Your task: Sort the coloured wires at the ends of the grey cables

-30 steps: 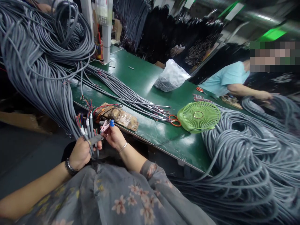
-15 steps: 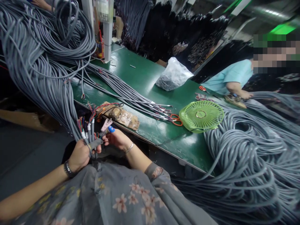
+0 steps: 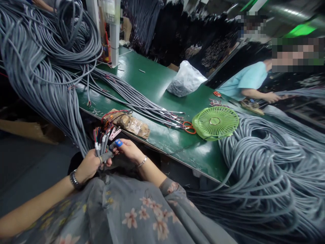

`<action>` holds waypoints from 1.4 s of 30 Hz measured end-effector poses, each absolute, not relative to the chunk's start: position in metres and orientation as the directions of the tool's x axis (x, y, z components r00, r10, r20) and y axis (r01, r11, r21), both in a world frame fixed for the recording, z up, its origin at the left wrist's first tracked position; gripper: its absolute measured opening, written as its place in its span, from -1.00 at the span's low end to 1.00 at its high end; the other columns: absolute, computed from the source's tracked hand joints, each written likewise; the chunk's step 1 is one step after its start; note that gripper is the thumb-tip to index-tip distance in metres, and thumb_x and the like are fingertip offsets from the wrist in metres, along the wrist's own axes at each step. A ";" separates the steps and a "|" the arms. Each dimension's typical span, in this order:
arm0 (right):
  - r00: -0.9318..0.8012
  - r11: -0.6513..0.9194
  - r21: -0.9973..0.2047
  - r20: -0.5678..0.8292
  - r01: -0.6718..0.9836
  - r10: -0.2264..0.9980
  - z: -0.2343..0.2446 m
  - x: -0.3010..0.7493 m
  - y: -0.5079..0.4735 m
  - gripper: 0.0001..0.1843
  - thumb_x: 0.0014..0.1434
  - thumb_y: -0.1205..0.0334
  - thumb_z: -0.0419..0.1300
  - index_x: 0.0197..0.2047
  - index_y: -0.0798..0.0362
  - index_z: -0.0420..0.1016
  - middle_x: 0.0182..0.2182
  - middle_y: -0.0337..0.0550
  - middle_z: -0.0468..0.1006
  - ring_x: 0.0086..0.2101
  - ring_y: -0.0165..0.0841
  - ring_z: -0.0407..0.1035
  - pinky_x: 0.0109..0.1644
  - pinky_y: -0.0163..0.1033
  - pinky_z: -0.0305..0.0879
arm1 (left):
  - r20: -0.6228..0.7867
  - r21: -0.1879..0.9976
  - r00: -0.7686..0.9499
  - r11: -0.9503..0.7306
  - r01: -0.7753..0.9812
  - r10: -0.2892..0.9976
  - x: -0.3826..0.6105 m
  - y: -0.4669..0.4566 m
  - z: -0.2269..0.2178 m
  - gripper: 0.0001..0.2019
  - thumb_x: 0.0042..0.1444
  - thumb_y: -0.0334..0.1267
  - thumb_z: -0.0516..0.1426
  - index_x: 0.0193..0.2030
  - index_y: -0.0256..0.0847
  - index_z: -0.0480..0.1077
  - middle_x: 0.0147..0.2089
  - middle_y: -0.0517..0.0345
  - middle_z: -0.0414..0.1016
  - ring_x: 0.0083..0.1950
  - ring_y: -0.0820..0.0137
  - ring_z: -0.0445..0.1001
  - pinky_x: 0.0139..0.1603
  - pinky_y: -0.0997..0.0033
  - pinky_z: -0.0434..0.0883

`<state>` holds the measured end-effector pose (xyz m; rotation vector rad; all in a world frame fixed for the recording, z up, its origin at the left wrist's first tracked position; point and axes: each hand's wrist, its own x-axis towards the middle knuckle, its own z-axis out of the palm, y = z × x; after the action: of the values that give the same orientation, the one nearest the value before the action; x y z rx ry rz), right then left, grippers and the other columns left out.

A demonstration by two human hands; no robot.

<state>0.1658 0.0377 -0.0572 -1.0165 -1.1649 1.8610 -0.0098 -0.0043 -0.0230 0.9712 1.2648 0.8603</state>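
Note:
My left hand [image 3: 90,164] is closed round several grey cables [image 3: 103,144]. Their stripped ends point up, with thin coloured wires [image 3: 96,133] fanning out above white bands. A grey wrap covers the left thumb. My right hand [image 3: 129,150], with a blue wrap on its thumb, is pinched close beside the bundle. Whatever its fingertips hold is too small and hidden to name. A pale pink clip [image 3: 114,133] shows just above the right fingertips, against the cable ends; what it is fixed to is unclear.
On the green table [image 3: 152,84] lie more cables [image 3: 142,101], a taped brown bundle [image 3: 134,125], orange-handled scissors [image 3: 189,127], a green fan [image 3: 215,122] and a plastic bag [image 3: 186,79]. Cable heaps [image 3: 261,162] hang right and left. A co-worker [image 3: 254,79] handles cables at far right.
The held cable ends have shifted slightly right and stand more upright. My right thumb has moved a little up and left. The co-worker's hand has moved right, lifting cables.

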 end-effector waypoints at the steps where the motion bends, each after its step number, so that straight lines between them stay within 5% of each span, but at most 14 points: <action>1: -0.419 -0.366 -0.915 -0.270 -0.169 0.867 -0.059 0.168 0.035 -0.33 -0.07 -0.44 0.45 -0.36 0.05 0.49 -0.48 -0.29 0.53 -0.48 -0.47 0.35 -0.32 -0.31 0.34 | -0.360 0.931 0.078 0.363 -0.028 0.930 -0.009 -0.004 -0.024 -0.71 -0.32 -0.05 0.39 -0.64 -0.16 0.43 -0.66 0.10 0.53 -0.59 0.36 0.42 -0.57 0.46 0.22; 10: -0.241 -0.182 -0.949 -0.119 -0.257 0.963 -0.062 0.150 0.014 -0.46 -0.13 -0.21 0.56 -0.42 0.01 0.45 -0.52 -0.32 0.47 -0.46 -0.43 0.30 -0.30 -0.25 0.32 | -0.350 0.927 0.018 0.349 -0.135 0.937 -0.005 -0.002 -0.024 -0.62 -0.39 -0.07 0.46 -0.64 -0.13 0.36 -0.71 0.21 0.42 -0.57 0.34 0.46 -0.57 0.46 0.24; 22: -0.343 -0.350 -0.895 -0.248 -0.278 0.906 -0.055 0.136 0.032 -0.47 -0.27 -0.12 0.61 -0.45 0.08 0.53 -0.59 -0.34 0.45 -0.58 -0.52 0.20 -0.42 -0.30 0.19 | -0.331 0.926 -0.032 0.318 -0.204 0.943 -0.011 -0.007 -0.025 -0.65 -0.45 -0.14 0.46 -0.69 -0.15 0.36 -0.72 0.14 0.45 -0.53 0.28 0.55 -0.61 0.49 0.23; 42: -0.287 -0.353 -0.896 -0.275 -0.270 0.917 -0.046 0.137 0.027 -0.52 -0.23 -0.03 0.61 -0.48 0.03 0.45 -0.60 -0.37 0.40 -0.57 -0.50 0.18 -0.41 -0.30 0.18 | -0.346 0.917 -0.045 0.328 -0.227 0.937 -0.008 -0.007 -0.025 -0.62 -0.45 -0.10 0.47 -0.70 -0.14 0.34 -0.72 0.17 0.44 -0.54 0.30 0.54 -0.64 0.51 0.23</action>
<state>0.1370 0.0265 -0.0464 -1.0605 -0.9582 1.7672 -0.0082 -0.0074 -0.0247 0.7569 1.2520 1.1050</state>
